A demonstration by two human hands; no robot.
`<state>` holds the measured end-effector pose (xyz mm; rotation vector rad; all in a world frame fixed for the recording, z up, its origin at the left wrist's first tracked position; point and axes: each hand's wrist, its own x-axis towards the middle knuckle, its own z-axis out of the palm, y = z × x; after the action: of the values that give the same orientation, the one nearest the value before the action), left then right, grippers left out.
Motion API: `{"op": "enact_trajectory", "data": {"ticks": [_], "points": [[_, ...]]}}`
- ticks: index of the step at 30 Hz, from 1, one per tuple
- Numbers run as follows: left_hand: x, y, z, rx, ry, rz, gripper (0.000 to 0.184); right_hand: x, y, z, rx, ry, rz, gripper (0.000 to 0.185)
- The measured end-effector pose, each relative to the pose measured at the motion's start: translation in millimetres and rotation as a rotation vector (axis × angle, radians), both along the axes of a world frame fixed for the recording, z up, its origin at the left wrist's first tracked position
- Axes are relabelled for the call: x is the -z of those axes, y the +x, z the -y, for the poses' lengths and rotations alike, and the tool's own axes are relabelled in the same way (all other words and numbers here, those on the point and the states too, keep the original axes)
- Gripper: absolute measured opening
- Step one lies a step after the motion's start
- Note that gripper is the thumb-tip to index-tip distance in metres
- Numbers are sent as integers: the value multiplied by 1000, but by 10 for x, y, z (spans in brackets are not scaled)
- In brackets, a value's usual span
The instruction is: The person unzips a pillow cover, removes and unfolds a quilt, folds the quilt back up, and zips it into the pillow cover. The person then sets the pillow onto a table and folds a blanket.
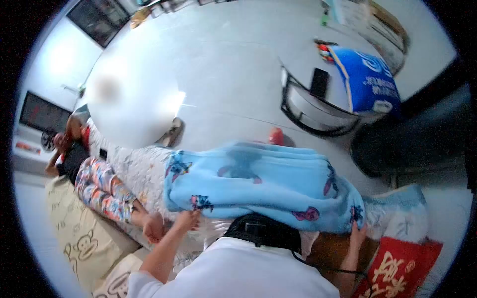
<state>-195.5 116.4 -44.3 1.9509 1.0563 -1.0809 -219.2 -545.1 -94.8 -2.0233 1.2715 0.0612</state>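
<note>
A light blue blanket (278, 174) with dark blue and pink printed figures lies spread in front of my body, folded in layers along its far side. My left hand (188, 220) pinches its near left corner. At the near right corner, my right hand (357, 232) has its fingers closed on the blanket's edge. Under and beside the blanket's left end is a pale quilted cover (144, 171). A black pouch or belt (258, 232) sits at my waist, with a cable running to the right.
On the left, a person in patterned trousers (102, 188) lies near monkey-print cushions (87, 243). A red bag (405, 263) is at the lower right. Beyond are a curved-frame chair (310, 111), a phone (319, 83), a blue sack (367, 79) and a dark cylindrical object (407, 141).
</note>
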Motion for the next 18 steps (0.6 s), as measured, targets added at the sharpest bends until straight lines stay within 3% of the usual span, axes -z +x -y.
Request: {"op": "enact_trajectory", "data": {"ticks": [1, 2, 4, 5, 6, 7, 9, 11, 13, 15, 17, 18], "points": [[146, -205, 48, -443, -305, 108, 55, 163, -40, 18, 142, 136, 67, 79], [388, -317, 64, -705, -446, 234, 54, 8, -50, -16, 259, 379, 189, 79], [594, -405, 153, -1140, -592, 468, 57, -21, -4, 107, 317, 653, 229, 87], [501, -288, 201, -1237, -639, 578, 58, -4, 43, 141, 310, 806, 232, 90], [403, -155, 249, -1330, -695, 689, 60, 60, 112, 185, 388, 800, 137, 79], [265, -5, 291, -1326, -798, 817, 60, 56, 173, 203, 411, 787, 122, 78], [376, 280, 197, -1415, -688, 863, 53, -27, 339, 217, 404, 734, 177, 75], [407, 582, -150, -1271, -705, 1084, 47, -186, 530, 301, 374, 658, 287, 73], [-574, 1030, -34, -1270, -530, 1267, 39, -430, 723, 455, 343, 568, 416, 70], [-792, 1366, -324, -1073, -493, 1475, 31, -675, 901, 673, 327, 480, 548, 68], [-1578, 1557, -161, -1055, -373, 1655, 26, -934, 993, 914, 318, 407, 656, 66], [-1703, 1577, -166, -914, -324, 1790, 31, -1037, 1031, 1056, 322, 379, 721, 64]]}}
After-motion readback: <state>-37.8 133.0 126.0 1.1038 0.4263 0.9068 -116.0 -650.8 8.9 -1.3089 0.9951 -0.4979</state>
